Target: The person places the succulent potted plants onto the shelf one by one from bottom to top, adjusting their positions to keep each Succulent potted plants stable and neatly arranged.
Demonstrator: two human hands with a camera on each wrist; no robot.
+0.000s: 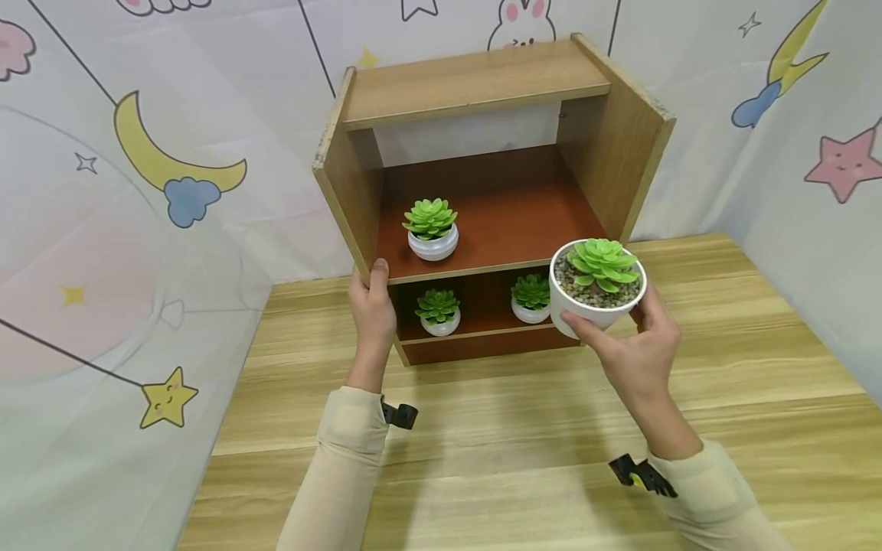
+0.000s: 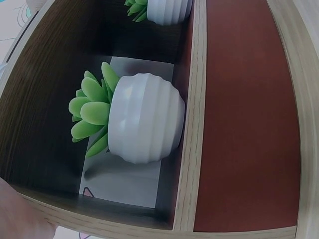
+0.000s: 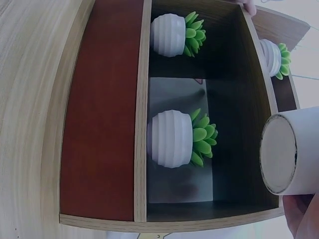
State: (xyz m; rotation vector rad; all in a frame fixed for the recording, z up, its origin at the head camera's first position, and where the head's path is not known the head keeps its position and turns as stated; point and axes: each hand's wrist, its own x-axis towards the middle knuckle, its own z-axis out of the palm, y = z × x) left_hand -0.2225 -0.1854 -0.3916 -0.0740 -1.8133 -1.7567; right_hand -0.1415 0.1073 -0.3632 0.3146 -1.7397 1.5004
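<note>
In the head view my right hand (image 1: pixel 644 352) grips a white pot with a green succulent (image 1: pixel 598 287) and gravel, held in the air before the right side of a small wooden shelf (image 1: pixel 475 80). My left hand (image 1: pixel 374 314) holds the shelf's left side panel, thumb at the front edge of the middle board. A smaller potted succulent (image 1: pixel 432 229) stands on the middle board at left. Two more, a left potted succulent (image 1: pixel 439 312) and a right potted succulent (image 1: pixel 531 298), stand in the lower compartment. The right wrist view shows the held pot's underside.
The shelf stands on a wood-grain table (image 1: pixel 496 444) against a white cloth backdrop (image 1: pixel 227 69) printed with moons and stars. Black straps with small devices sit at both wrists. A red-brown panel (image 2: pixel 249 119) closes the shelf's base.
</note>
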